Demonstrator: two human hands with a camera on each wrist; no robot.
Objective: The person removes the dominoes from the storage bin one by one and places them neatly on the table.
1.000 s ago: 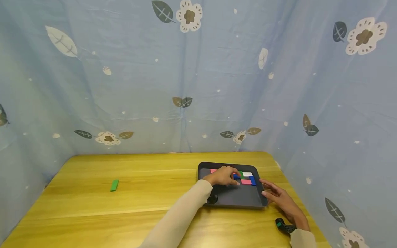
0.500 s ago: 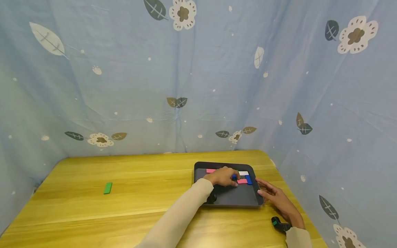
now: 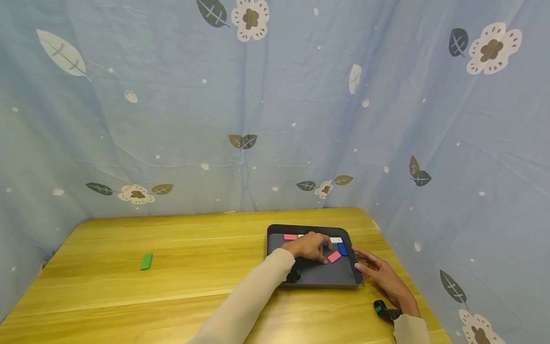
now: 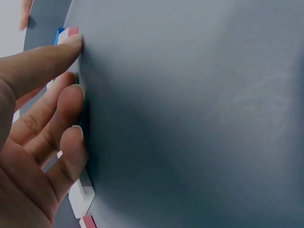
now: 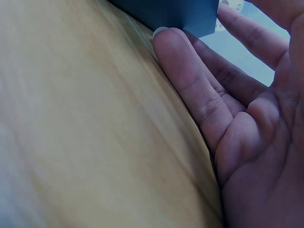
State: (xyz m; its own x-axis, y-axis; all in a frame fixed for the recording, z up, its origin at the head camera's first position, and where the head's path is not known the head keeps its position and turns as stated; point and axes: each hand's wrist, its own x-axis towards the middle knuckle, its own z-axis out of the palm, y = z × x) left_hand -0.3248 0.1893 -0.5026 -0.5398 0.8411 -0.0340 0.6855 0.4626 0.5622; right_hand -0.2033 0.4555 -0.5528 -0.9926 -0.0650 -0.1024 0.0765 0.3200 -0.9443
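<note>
My left hand (image 3: pixel 310 246) reaches into a dark grey tray (image 3: pixel 322 285), fingers bent and spread over small rectangular blocks. A pink block (image 3: pixel 334 257) lies slanted by the thumb tip. Right of it are a blue block (image 3: pixel 342 249) and a white block (image 3: pixel 336 240). Another pink block (image 3: pixel 290 237) lies near the tray's back left. In the left wrist view, the left fingers (image 4: pixel 71 109) hide part of the block row; no block is plainly gripped. My right hand (image 3: pixel 382 274) rests at the tray's right side, its fingertips against or beside the wall.
A lone green block (image 3: pixel 146 262) lies on the left of the wooden table (image 3: pixel 193 277). A flowered blue curtain (image 3: pixel 180 119) hangs behind and to the right. The right wrist wears a black band (image 3: pixel 386 311).
The pink block by the left thumb has turned from straight to slanted and shifted toward the tray's front. The left fingers have shifted slightly. The right hand keeps its place by the tray.
</note>
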